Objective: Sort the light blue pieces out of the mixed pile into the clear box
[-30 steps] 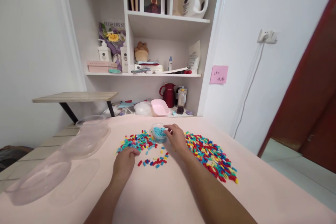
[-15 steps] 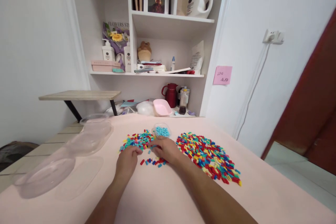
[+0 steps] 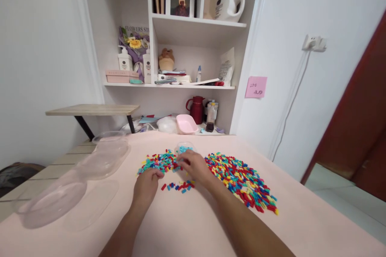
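My left hand (image 3: 146, 186) rests on the pink table (image 3: 193, 229) with its fingers curled at the near edge of a small heap of mixed coloured beads (image 3: 157, 161). My right hand (image 3: 193, 165) hovers just in front of a small clear cup of light-blue beads (image 3: 183, 148), fingers pinched together; what they hold is too small to make out. A few loose beads (image 3: 178, 186) lie between my hands. A larger heap of mixed red, yellow, blue and green beads (image 3: 241, 178) spreads to the right of my right hand.
Clear plastic containers and lids (image 3: 75, 180) lie stacked at the table's left. Behind the table stand a pink tub (image 3: 186, 123), a red jug (image 3: 197, 109) and a bottle (image 3: 210, 117) beneath white shelves (image 3: 193, 28). A wooden side table (image 3: 90, 110) stands at the left.
My right hand went from the cup down to the loose beads, then rose back toward the cup. My left hand has stayed put.
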The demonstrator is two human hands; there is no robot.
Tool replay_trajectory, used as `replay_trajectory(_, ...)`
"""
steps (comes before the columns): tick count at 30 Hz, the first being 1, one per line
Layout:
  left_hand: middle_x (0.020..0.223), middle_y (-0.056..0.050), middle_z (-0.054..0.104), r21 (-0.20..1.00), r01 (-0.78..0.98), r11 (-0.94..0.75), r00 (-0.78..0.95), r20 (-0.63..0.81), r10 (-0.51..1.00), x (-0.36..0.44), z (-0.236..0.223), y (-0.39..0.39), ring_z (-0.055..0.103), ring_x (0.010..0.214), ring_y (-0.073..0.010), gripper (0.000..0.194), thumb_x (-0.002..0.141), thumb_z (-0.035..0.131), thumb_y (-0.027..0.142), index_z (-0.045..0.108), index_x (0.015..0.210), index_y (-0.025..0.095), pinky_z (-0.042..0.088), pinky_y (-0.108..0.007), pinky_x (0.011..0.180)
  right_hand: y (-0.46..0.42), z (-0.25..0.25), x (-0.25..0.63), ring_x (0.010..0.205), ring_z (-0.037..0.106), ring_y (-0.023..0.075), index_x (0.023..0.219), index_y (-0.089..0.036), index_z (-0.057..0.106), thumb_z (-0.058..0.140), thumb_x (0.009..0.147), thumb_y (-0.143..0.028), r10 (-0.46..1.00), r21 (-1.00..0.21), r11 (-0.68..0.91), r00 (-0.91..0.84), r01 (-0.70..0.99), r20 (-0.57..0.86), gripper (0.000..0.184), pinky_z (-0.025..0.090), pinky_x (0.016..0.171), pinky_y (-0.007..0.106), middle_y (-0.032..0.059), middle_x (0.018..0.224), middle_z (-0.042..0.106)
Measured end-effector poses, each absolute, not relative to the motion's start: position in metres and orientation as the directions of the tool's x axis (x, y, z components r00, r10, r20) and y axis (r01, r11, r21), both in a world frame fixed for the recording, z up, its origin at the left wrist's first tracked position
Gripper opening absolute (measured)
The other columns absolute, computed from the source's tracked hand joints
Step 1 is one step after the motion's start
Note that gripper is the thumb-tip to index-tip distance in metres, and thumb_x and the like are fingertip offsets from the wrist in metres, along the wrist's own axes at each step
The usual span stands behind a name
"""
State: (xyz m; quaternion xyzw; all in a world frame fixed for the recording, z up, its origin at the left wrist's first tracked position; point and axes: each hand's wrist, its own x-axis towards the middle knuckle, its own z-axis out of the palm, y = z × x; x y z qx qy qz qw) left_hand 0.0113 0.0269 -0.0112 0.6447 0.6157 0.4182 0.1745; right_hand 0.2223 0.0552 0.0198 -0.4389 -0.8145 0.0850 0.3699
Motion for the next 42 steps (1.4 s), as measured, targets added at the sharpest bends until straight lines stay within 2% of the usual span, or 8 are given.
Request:
replay_trajectory(4, 0.079, 0.002, 0.074, 0.752, 0.635, -0.174, -0.118, 0.318, 0.941, 0.012, -0.013, 0.028, 0.066, 0.083, -0.0156, 0.033, 0.073, 0.044, 0.007, 0.07, 0.066, 0.024, 0.049, -0.029, 0.081, 0.067, 0.025, 0.241, 0.071, 0.056, 0.0162, 0.094, -0.021, 0.07, 0.051, 0.089, -0.033, 0.729, -0.573, 0.543, -0.006, 0.613, 0.684, 0.024, 0.045, 0.071, 0.027, 0.004, 0.082, 0.063)
replay_trajectory(8, 0.082, 0.001, 0.074, 0.762, 0.625, -0.167, -0.13, 0.313, 0.941, 0.012, -0.014, 0.029, 0.067, 0.084, -0.0154, 0.032, 0.073, 0.044, 0.007, 0.07, 0.066, 0.024, 0.05, -0.028, 0.08, 0.078, 0.021, 0.248, 0.065, 0.056, 0.0154, 0.105, -0.021, 0.068, 0.049, 0.087, -0.035, 0.745, -0.644, 0.476, 0.115, 0.599, 0.657, 0.029, 0.047, 0.071, 0.029, 0.0035, 0.089, 0.066)
replay_trajectory(12, 0.082, 0.001, 0.074, 0.761, 0.627, -0.167, -0.121, 0.307, 0.944, 0.01, -0.016, 0.03, 0.067, 0.084, -0.0155, 0.034, 0.075, 0.041, 0.006, 0.071, 0.069, 0.024, 0.05, -0.029, 0.079, 0.076, 0.022, 0.246, 0.063, 0.058, 0.0133, 0.124, -0.025, 0.06, 0.049, 0.087, -0.028, 0.77, -0.647, 0.487, 0.062, 0.587, 0.635, 0.039, 0.048, 0.073, 0.03, 0.0029, 0.103, 0.068)
replay_trajectory(17, 0.084, 0.001, 0.075, 0.753, 0.634, -0.174, -0.109, 0.31, 0.944, 0.01, -0.015, 0.031, 0.067, 0.084, -0.0159, 0.034, 0.074, 0.042, 0.006, 0.071, 0.071, 0.024, 0.051, -0.03, 0.08, 0.054, 0.029, 0.234, 0.085, 0.063, 0.0163, 0.104, -0.025, 0.07, 0.046, 0.09, -0.022, 0.766, -0.527, 0.577, -0.189, 0.624, 0.615, 0.027, 0.046, 0.081, 0.027, 0.0022, 0.099, 0.071)
replay_trajectory(21, 0.083, 0.002, 0.075, 0.749, 0.637, -0.184, -0.094, 0.312, 0.945, 0.01, -0.015, 0.031, 0.068, 0.084, -0.0153, 0.035, 0.073, 0.042, 0.006, 0.072, 0.071, 0.024, 0.051, -0.028, 0.08, 0.036, 0.028, 0.22, 0.094, 0.062, 0.0181, 0.104, -0.028, 0.071, 0.052, 0.089, -0.023, 0.804, -0.372, 0.574, -0.414, 0.73, 0.427, 0.025, 0.044, 0.081, 0.026, 0.0031, 0.105, 0.067)
replay_trajectory(25, 0.083, 0.002, 0.074, 0.737, 0.645, -0.202, -0.072, 0.322, 0.944, 0.011, -0.015, 0.031, 0.067, 0.085, -0.0155, 0.034, 0.072, 0.042, 0.006, 0.071, 0.068, 0.024, 0.05, -0.028, 0.081, 0.03, 0.025, 0.217, 0.099, 0.061, 0.0202, 0.117, -0.028, 0.065, 0.053, 0.086, -0.023, 0.845, -0.274, 0.511, -0.419, 0.815, 0.332, 0.034, 0.043, 0.078, 0.026, 0.0054, 0.118, 0.062)
replay_trajectory(28, 0.083, 0.002, 0.074, 0.724, 0.657, -0.21, -0.059, 0.326, 0.943, 0.011, -0.014, 0.03, 0.066, 0.085, -0.0158, 0.033, 0.071, 0.043, 0.005, 0.07, 0.066, 0.024, 0.049, -0.029, 0.081, 0.03, 0.025, 0.219, 0.1, 0.061, 0.0222, 0.118, -0.026, 0.064, 0.05, 0.087, -0.023, 0.864, -0.253, 0.483, -0.409, 0.838, 0.295, 0.034, 0.043, 0.08, 0.028, 0.007, 0.115, 0.065)
replay_trajectory(42, 0.089, 0.001, 0.073, 0.717, 0.67, -0.194, -0.045, 0.3, 0.953, 0.012, -0.017, 0.028, 0.065, 0.089, -0.0159, 0.035, 0.074, 0.041, 0.006, 0.071, 0.072, 0.024, 0.048, -0.03, 0.084, 0.048, 0.006, 0.228, 0.107, 0.058, 0.0249, 0.12, -0.025, 0.062, 0.047, 0.089, -0.02, 0.901, -0.261, 0.412, -0.348, 0.873, 0.259, 0.035, 0.042, 0.09, 0.034, 0.0088, 0.115, 0.066)
